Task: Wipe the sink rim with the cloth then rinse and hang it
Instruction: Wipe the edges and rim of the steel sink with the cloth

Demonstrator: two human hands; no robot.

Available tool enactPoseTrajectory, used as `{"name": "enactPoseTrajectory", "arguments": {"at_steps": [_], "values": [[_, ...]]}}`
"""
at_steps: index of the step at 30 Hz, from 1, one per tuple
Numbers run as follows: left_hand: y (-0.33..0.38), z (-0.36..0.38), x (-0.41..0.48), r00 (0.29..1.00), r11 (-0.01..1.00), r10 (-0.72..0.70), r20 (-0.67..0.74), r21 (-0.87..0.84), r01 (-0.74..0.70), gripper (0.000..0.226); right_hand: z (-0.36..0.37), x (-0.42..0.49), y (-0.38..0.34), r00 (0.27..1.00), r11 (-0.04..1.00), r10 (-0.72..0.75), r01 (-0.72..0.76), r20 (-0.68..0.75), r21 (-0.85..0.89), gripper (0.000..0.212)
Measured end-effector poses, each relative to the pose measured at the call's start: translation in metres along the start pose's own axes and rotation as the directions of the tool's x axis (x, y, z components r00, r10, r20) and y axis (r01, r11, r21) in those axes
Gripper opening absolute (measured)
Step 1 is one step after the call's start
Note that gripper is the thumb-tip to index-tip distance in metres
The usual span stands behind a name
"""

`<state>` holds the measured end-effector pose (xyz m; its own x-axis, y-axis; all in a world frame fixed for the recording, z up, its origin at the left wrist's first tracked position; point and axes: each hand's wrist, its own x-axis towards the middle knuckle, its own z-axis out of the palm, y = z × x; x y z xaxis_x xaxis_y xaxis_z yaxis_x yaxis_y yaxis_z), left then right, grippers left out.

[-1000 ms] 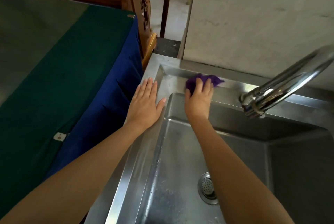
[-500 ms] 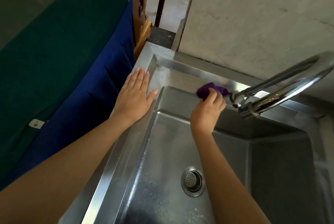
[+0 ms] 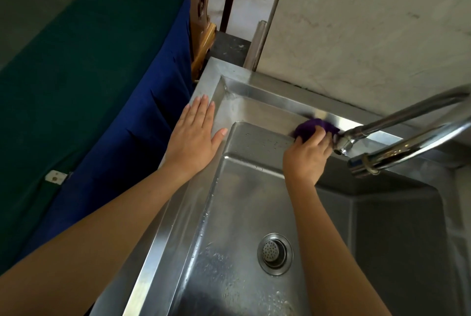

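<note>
The right hand [image 3: 307, 155] presses the purple cloth [image 3: 312, 128] on the back sink rim [image 3: 267, 101], fingers gripping it, the faucet [image 3: 382, 137] just at 3 o'clock. The left hand [image 3: 195, 141] lies flat on the left rim, fingers spread.

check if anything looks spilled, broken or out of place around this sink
Nothing stands out. Water droplets speckle the stainless steel sink basin, as expected. The right hand presses the purple cloth on the back rim; the left hand lies flat on the left rim.

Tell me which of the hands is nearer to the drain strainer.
Right. The right hand holds the purple cloth on the back rim, straight beyond the drain strainer. The left hand lies flat on the left rim, farther off.
</note>
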<state>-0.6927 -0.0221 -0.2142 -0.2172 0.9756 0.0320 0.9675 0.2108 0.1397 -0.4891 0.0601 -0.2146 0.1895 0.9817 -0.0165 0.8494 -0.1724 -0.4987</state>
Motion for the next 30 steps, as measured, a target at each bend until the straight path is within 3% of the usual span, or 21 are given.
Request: {"name": "enactPoseTrajectory", "arguments": {"at_steps": [6,14,21,30], "values": [[0.000,0.001,0.001,1.000,1.000,-0.003,-0.006,0.025,0.003,0.070,0.005,0.018,-0.019,1.000,0.998,-0.005,0.005,-0.003,0.069,0.046],[0.001,0.000,0.001,1.000,1.000,-0.006,-0.001,0.013,0.006,0.072,0.003,0.015,-0.013,0.985,0.983,-0.163,0.158,0.055,0.088,0.042],[0.003,-0.003,0.000,1.000,1.000,-0.014,-0.004,-0.023,0.014,0.072,0.020,-0.002,-0.036,0.924,0.931,-0.340,0.304,0.175,0.202,0.043],[0.005,-0.003,0.000,0.997,0.997,-0.073,-0.005,-0.024,0.073,0.072,0.042,-0.008,-0.063,0.815,0.824,-0.549,0.493,0.182,0.280,0.044]]}}
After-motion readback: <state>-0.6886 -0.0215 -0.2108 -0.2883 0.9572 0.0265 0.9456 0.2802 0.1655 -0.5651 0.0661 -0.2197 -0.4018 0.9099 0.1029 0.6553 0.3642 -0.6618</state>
